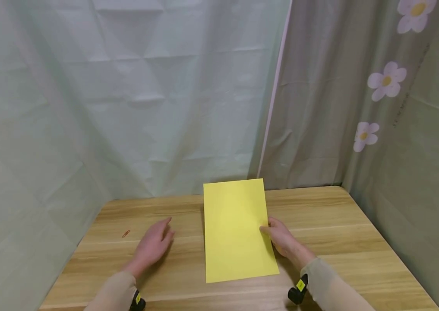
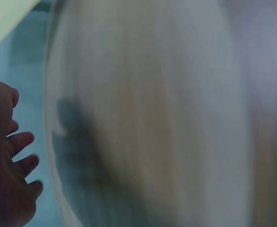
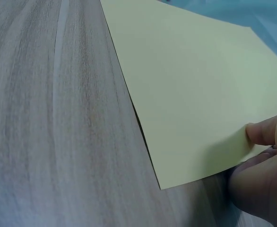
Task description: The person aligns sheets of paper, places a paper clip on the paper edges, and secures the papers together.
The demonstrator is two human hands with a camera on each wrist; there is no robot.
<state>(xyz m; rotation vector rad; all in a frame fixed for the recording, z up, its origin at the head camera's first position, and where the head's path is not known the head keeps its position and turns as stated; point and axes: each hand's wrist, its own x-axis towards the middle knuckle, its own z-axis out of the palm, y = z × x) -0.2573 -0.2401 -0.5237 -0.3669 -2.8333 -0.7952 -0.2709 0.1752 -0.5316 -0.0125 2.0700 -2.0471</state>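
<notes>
A yellow sheet of paper [image 1: 236, 233] is held slightly raised over the table. My right hand [image 1: 281, 238] pinches its right edge, thumb on top and the other fingers underneath; the right wrist view shows the same paper [image 3: 190, 85] with the thumb [image 3: 264, 132] pressed on it. To the left of the sheet, my left hand [image 1: 154, 242] hovers above the table with nothing in it, its fingers loosely bent in the left wrist view [image 2: 11, 165]. A small red paper clip [image 1: 126, 233] lies on the table left of my left hand.
The wooden table [image 1: 332, 233] has its back edge against a pale curtain [image 1: 157, 108]. More curtain hangs along the left and right sides, with printed flowers [image 1: 387, 81] on the right.
</notes>
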